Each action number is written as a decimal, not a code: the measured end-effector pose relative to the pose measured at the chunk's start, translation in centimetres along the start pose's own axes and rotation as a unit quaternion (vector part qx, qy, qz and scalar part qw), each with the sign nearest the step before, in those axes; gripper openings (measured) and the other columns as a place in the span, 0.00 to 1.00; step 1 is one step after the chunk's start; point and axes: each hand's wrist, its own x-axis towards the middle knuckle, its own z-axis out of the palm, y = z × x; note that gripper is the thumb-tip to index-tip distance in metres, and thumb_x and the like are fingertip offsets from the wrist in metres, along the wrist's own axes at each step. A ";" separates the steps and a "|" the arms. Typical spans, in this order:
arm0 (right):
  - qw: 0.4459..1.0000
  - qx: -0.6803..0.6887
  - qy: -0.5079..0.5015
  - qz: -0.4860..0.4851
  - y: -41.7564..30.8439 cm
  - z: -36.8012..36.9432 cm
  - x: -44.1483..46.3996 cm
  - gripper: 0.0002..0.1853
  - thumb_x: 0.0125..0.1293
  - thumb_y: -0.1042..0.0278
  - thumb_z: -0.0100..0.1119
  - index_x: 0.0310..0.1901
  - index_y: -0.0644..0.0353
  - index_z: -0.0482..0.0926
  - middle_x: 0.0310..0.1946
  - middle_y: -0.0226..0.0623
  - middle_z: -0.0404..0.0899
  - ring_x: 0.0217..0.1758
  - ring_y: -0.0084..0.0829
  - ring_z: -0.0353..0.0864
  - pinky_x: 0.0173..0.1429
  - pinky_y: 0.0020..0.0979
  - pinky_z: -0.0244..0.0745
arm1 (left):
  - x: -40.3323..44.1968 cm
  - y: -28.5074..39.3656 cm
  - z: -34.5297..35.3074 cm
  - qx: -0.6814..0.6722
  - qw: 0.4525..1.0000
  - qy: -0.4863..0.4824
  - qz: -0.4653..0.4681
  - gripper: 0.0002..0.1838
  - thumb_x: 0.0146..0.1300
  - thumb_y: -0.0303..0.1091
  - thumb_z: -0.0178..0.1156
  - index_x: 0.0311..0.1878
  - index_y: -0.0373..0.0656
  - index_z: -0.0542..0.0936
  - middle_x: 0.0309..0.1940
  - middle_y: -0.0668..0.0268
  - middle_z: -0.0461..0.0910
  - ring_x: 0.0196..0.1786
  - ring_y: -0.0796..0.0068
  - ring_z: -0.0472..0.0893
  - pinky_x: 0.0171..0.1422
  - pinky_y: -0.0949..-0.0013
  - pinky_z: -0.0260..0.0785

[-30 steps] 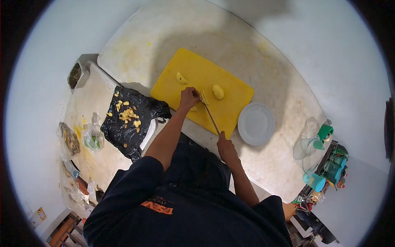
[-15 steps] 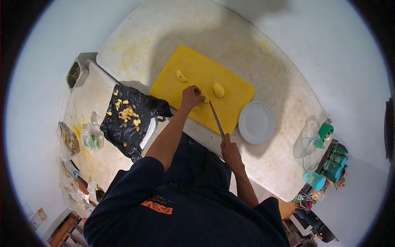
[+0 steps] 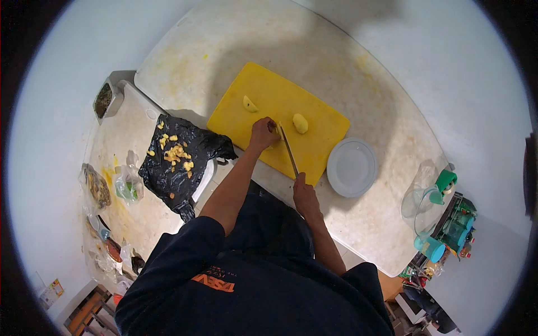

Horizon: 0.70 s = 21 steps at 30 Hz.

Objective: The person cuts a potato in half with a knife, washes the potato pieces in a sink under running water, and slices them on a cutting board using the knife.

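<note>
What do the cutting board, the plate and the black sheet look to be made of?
Cutting board: probably matte plastic, evenly yellow without grain. Plate: pale and smooth, ceramic or plastic, can't tell. Black sheet: thin glossy plastic, crinkled with bright highlights.

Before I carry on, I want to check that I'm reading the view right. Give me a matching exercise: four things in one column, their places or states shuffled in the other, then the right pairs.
Things:
1. Knife
2. Plate
3. Black plastic bag
4. Pale oval piece

Places or states:
A. Spread out under small scraps
B. Lying on the yellow board, clear of both hands
C. Held in the right hand
D. On the table, to the right of the board

Right pairs: 1-C, 2-D, 3-A, 4-B
</note>
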 end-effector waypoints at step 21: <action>0.998 -0.039 0.035 -0.037 0.4 2.0 3.7 0.20 0.74 0.62 0.37 0.62 0.65 0.58 0.32 0.64 0.79 0.38 0.62 0.81 0.42 0.56 0.75 | 0.2 1.1 -0.7 0.014 0.998 0.004 -0.061 0.14 0.46 0.34 0.71 0.35 0.36 0.83 0.29 0.57 0.84 0.34 0.63 0.85 0.44 0.64 0.77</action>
